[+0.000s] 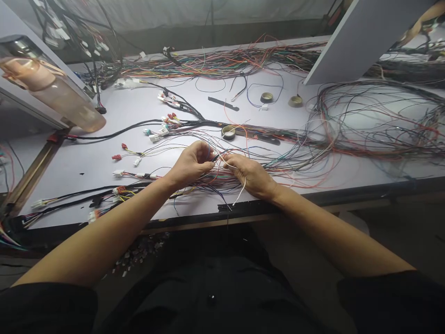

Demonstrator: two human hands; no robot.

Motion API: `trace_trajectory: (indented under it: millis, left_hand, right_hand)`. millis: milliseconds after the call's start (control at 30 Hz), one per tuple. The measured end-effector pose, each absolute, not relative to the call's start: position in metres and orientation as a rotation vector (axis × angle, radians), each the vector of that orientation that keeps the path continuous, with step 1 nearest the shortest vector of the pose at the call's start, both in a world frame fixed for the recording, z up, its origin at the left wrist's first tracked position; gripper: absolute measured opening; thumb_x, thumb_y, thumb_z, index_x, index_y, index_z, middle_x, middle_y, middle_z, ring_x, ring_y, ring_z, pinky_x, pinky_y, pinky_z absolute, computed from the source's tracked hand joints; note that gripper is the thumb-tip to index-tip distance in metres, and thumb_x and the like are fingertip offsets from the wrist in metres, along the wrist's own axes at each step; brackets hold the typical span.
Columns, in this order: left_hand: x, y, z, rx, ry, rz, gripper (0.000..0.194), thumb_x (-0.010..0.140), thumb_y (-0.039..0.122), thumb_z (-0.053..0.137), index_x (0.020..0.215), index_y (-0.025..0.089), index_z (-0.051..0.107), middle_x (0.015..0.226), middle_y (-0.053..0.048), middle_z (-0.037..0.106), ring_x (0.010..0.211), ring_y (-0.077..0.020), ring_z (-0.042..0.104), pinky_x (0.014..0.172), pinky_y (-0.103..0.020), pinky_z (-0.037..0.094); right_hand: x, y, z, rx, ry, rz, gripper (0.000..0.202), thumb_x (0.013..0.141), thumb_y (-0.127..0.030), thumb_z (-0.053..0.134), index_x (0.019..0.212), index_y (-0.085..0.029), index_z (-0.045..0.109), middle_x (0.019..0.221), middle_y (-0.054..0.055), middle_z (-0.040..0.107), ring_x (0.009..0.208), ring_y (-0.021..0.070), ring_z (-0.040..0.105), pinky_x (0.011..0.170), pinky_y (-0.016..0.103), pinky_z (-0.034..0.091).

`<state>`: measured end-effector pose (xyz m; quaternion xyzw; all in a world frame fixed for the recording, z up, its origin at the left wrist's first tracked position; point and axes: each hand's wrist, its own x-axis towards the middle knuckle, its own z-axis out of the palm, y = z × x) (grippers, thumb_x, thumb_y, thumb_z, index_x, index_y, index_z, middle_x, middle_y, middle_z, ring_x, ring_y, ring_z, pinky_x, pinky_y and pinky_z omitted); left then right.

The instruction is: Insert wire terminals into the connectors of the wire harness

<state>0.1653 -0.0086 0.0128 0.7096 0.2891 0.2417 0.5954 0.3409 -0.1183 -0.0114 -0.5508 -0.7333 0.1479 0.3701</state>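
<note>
My left hand (192, 163) is closed, thumb and fingertips pinching dark wires just above the table. Close beside it, my right hand (251, 175) is closed on wires too, with a white wire (239, 197) hanging over its fingers. The loose wires (215, 178) run under and between both hands, and the exact strands in each grip are partly hidden. Just behind the hands lies a roll of tape (228, 133). A taped wire harness (208, 123) stretches across the table behind it. White connectors (118, 173) and red connectors (117, 157) lie to the left.
A water bottle (66, 97) leans at the left. Two more tape rolls, one dark (266, 97) and one tan (295, 101), lie farther back near a dark flat strip (223, 103). A thick wire bundle (215, 65) lines the back, and a white panel (347, 44) stands right.
</note>
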Motion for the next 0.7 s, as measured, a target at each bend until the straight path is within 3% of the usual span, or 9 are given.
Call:
trace_trajectory:
  millis: [233, 467, 700]
  left_hand:
    - [0.1672, -0.0059, 0.0179, 1.948, 0.758, 0.497, 0.031, 0.064, 0.007, 0.062, 0.092, 0.017, 0.054, 0.078, 0.001, 0.058, 0.073, -0.0118, 0.055, 0.069, -0.029, 0.043]
    - [0.1699, -0.0057, 0.0204, 1.459, 0.613, 0.419, 0.035, 0.068, 0.007, 0.061, 0.098, 0.017, 0.047, 0.084, -0.002, 0.066, 0.058, -0.0066, 0.051, 0.054, -0.023, 0.032]
    - [0.1656, -0.0073, 0.0209, 1.331, 0.582, 0.406, 0.037, 0.068, 0.009, 0.067, 0.099, 0.019, 0.047, 0.091, -0.004, 0.067, 0.072, -0.0116, 0.061, 0.056, -0.023, 0.038]
  right_hand:
    - [0.3443, -0.1174, -0.0148, -1.492, -2.016, 0.339, 0.021, 0.096, -0.016, 0.042, 0.107, -0.017, 0.06, 0.12, 0.011, 0.067, 0.114, 0.0212, 0.062, 0.095, 0.035, 0.05]
    - [0.3427, -0.1214, -0.0105, -1.483, -1.89, 0.339, 0.022, 0.099, -0.024, 0.042, 0.107, -0.018, 0.061, 0.111, 0.009, 0.069, 0.105, 0.0199, 0.064, 0.089, 0.032, 0.05]
    - [0.3423, -0.119, -0.0088, -1.533, -1.909, 0.46, 0.021, 0.097, -0.027, 0.046, 0.103, -0.019, 0.065, 0.099, 0.006, 0.071, 0.088, 0.017, 0.066, 0.079, 0.027, 0.049]
